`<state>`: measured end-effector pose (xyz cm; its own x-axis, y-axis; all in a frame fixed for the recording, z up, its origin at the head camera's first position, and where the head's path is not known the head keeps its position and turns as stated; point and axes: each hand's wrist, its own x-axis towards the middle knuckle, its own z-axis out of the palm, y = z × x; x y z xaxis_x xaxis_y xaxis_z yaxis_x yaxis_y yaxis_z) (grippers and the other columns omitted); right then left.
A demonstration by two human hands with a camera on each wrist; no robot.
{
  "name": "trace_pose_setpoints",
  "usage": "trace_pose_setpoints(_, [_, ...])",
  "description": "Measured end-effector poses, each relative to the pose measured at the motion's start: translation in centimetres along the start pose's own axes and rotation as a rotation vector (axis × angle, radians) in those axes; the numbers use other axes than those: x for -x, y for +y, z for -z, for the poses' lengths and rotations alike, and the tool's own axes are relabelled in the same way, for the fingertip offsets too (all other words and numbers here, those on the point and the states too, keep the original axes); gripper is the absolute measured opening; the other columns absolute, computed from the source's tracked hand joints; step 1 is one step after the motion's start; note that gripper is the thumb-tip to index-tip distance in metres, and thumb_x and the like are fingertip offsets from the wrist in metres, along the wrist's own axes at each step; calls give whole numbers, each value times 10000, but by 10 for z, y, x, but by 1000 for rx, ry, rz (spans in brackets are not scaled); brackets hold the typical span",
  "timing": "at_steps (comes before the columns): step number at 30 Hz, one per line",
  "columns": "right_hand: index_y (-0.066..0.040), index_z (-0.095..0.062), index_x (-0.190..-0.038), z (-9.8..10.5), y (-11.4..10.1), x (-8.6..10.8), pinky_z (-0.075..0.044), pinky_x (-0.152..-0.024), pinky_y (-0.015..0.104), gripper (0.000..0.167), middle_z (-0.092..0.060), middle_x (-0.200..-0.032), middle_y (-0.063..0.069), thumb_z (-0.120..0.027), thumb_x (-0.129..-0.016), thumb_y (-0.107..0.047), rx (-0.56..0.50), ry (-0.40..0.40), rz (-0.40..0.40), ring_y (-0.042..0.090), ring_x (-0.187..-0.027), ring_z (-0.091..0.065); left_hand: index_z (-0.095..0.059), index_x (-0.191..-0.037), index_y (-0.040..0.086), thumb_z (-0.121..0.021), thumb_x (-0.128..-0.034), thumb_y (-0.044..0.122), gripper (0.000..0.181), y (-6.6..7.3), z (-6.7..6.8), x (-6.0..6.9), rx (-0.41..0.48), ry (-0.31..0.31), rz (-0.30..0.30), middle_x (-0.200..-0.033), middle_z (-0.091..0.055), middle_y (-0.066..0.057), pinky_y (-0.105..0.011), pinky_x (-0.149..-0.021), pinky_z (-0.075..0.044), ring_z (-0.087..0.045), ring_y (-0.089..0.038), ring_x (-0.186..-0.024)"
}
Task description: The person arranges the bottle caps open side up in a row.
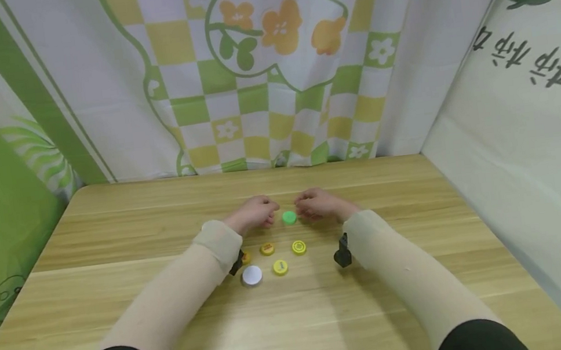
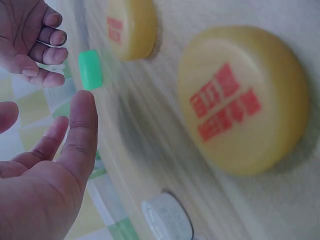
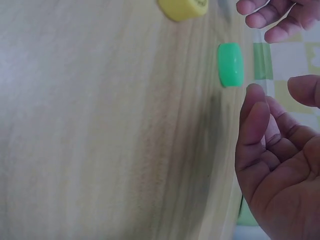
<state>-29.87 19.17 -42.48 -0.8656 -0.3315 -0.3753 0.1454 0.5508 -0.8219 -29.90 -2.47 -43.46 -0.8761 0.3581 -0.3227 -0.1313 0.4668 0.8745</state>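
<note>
A green bottle cap (image 1: pixel 289 217) lies on the table between the two hands, and neither touches it. Just left of it is my left hand (image 1: pixel 257 211), its fingers loosely bent and holding nothing; the left wrist view shows its palm and a fairly straight finger (image 2: pixel 82 130). On the cap's other side, my right hand (image 1: pixel 317 203) also holds nothing, with loosely curled fingers (image 3: pixel 252 125) and the thumb apart from them. Nearer the body lie yellow caps (image 1: pixel 299 247) and orange-yellow caps (image 1: pixel 267 249), one partly hidden by the left wrist camera.
A white cap (image 1: pixel 252 275) lies nearest the body. Another white cap (image 2: pixel 167 217), with faint print, is left of the left hand, mostly hidden by the sleeve in the head view. Patterned cloth (image 1: pixel 251 108) hangs behind the wooden table (image 1: pixel 411 299), with more cloth at both sides.
</note>
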Motion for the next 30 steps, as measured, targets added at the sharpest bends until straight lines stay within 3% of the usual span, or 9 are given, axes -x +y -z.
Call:
trace_pose_setpoints(6, [75,-529,-1376,-2,1,2,-545,-780,262,383,-671,-1110,143,-523,-1063,-145,-6,-1,-40,182,-931,-637,-596,-1194,-66,-530,-1052,172,285,1,-5,1,-15,-6,-2,-923,-564,-104,-296,-770,-568,-570,-166,-802])
trace_pose_setpoints(16, [73,-496,-1406,-9,5,-1,-552,-818,305,401,-674,-1179,203,-499,-1074,-152,-11,9,-67,225,-978,-650,-586,-1150,-32,-530,-1057,168,228,-2,-11,-2,-41,-20,-12,-888,-568,-84,-256,-709,-542,-567,-162,-769])
trace_pose_setpoints(23, [68,-506,-1410,-12,6,-4,-558,-830,313,412,-680,-1178,190,-511,-1067,-161,27,22,-78,236,-1006,-659,-600,-1159,-31,-523,-1056,192,257,-6,-11,-5,-49,-20,20,-951,-592,-103,-288,-799,-564,-597,-188,-857])
trace_pose_setpoints(30, [58,-528,-1385,-17,5,-6,-561,-822,308,391,-675,-1160,174,-520,-1069,-171,58,32,-78,224,-993,-649,-602,-1197,-80,-531,-1043,180,311,-4,-11,-6,-44,-39,6,-958,-595,-129,-295,-798,-571,-618,-207,-877])
